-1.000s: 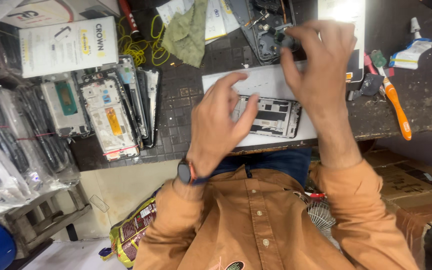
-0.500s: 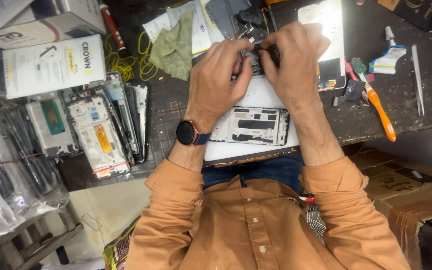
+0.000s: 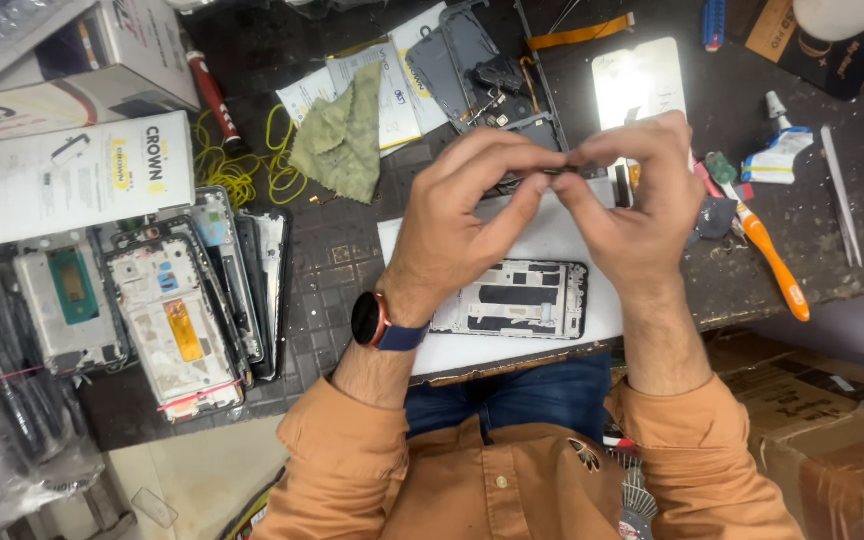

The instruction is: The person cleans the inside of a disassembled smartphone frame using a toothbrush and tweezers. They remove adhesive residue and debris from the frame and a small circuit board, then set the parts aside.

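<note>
- Both hands are meeting above the tabletop (image 3: 352, 260), fingertips pinching a small dark part (image 3: 564, 170) between them.
- The part is lying roughly horizontal, its long axis running left-right from the left hand (image 3: 462, 215) to the right hand (image 3: 632, 205); each hand is gripping one end.
- Left-hand fingers (image 3: 512, 160) are clenching on the part from the left, thumb underneath; right-hand fingers are closing on it from the right.
- Both hands are equally near it; neither is free.
- The part is looking thin, narrow and dark, mostly hidden by fingertips; its exact kind is too small to tell.
- It is hanging in the air directly above the white mat (image 3: 552, 240), with the phone mid-frame (image 3: 512, 300) lying flat on that mat, nearer the person.
- An orange-handled screwdriver (image 3: 767, 250) is lying to the right, well apart from the hands.
</note>
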